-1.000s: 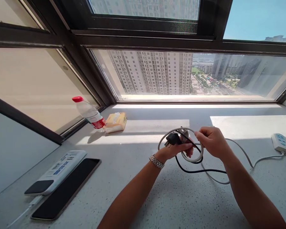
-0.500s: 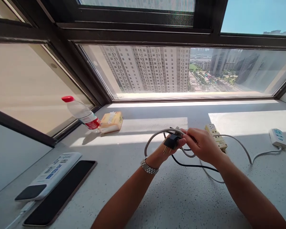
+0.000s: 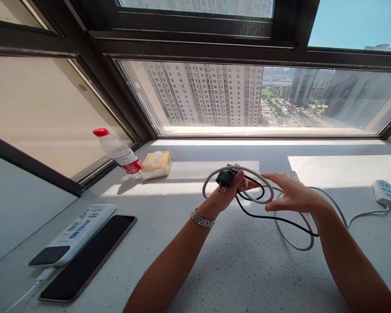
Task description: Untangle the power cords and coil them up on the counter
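My left hand [image 3: 230, 193] is closed around a black power plug [image 3: 225, 178], its metal prongs pointing down toward my wrist. Looped through the same hand are a grey cable [image 3: 206, 182] and a thinner black cable [image 3: 267, 217]. Just to the right, my right hand [image 3: 291, 195] is open, thumb and fingers apart, with the cable loops beside its fingertips. Partly hidden behind it lies a cream power strip [image 3: 291, 174]. At the far right, a white power strip [image 3: 385, 194] rests on the speckled sill [image 3: 241, 269], its grey cord running left toward my hands.
A clear bottle with a red cap [image 3: 120, 152] stands by a yellow tissue pack [image 3: 157, 165] at the back left. Nearer on the left lie a white power bank [image 3: 76, 232] with a plugged-in cable and a black phone [image 3: 91, 256]. Dark window frames [image 3: 189, 50] border the sill.
My right hand has let go of the cable and opened, drawing slightly right. My left hand has turned the plug and keeps the loops. The camera view has shifted a little left.
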The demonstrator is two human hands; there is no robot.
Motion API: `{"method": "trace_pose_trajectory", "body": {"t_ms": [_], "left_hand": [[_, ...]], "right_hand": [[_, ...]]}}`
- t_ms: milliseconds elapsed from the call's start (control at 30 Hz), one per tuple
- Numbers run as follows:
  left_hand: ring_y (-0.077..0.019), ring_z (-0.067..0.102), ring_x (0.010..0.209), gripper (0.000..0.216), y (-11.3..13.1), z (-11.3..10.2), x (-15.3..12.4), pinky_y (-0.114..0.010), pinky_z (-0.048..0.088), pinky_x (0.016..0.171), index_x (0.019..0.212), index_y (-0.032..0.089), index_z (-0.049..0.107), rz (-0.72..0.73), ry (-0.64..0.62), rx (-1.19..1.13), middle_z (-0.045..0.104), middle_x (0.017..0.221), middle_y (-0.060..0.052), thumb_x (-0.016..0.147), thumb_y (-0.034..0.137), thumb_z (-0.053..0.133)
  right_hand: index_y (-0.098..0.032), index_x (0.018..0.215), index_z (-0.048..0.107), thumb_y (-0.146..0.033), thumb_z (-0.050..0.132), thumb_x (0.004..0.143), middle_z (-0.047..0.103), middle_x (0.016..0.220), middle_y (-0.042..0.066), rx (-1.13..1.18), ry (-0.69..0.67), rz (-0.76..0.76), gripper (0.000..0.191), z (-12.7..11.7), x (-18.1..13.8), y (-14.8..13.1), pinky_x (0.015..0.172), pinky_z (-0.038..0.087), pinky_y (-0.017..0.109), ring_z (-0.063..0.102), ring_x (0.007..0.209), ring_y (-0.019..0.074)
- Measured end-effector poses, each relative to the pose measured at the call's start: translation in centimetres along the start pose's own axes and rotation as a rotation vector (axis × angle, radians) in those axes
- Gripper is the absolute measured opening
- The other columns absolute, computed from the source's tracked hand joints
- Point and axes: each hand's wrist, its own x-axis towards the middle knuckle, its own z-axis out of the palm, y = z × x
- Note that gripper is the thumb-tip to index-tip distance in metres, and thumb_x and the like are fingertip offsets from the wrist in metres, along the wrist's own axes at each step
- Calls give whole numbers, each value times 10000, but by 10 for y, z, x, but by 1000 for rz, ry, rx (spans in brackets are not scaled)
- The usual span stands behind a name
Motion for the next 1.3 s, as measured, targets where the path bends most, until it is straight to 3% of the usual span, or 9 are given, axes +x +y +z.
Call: {"method": "trace_pose_trajectory", "body": {"t_ms": [167,333,633,767,900,1000,1067,1167,1300], "left_hand": [[-170,647,625,637,5,-9,4,-303,553,638,706,162,537,-112,117,-184,614,651,-23,662,793,612],[-57,395,402,628,19,-25,-1,-190,335,399,880,145,603,-205,121,-42,413,537,68,712,750,618],[-40,220,422,474,26,-46,-1,-207,132,414,619,150,532,-271,212,532,323,496,70,657,570,750],[-63,268,434,370,32,-65,-5,-206,161,420,627,142,603,-245,278,558,344,480,56,673,487,728],[-78,349,463,272,35,-82,-7,-207,234,436,684,123,670,-54,493,621,433,497,43,616,367,767],[-87,435,521,306,37,-82,-5,-204,320,467,824,133,698,222,666,519,525,584,28,606,323,798],[-63,375,464,315,39,-76,-3,-198,301,438,882,163,684,403,724,379,449,548,64,631,318,793],[-44,257,372,252,44,-66,-4,-206,252,391,900,210,647,567,689,242,320,489,104,715,346,751],[-56,308,333,294,51,-57,-13,-209,285,357,911,193,647,469,552,206,285,445,112,740,408,749]], "right_hand": [[-208,1515,309,-464,772,688,400,1514,157,-98,-165,171,982,23,13,22,1037,426,430,433,1350,333],[-155,1410,467,-342,704,729,470,1441,187,-222,-204,300,745,34,27,35,979,435,437,458,1293,350],[-164,999,634,-250,511,860,678,1013,126,-295,1,714,205,7,29,80,613,424,306,618,842,231],[-182,895,622,-252,502,846,672,924,118,-298,275,876,147,-20,11,92,574,399,304,610,780,224],[-179,854,633,-257,505,828,666,868,138,-302,477,960,153,-41,-5,98,578,403,344,607,732,241],[-179,941,658,-261,522,819,685,957,141,-287,392,999,201,-46,-8,97,657,456,375,628,823,264],[-170,1115,636,-316,534,835,667,1124,165,-331,328,955,332,-44,-7,90,779,482,427,613,994,310],[-145,1389,454,-514,536,859,500,1408,196,-451,440,615,651,-35,-5,62,988,410,522,434,1292,377],[-171,1514,267,-714,630,732,324,1550,153,-474,490,-2,1018,-8,5,8,1146,235,526,205,1450,362]]}}
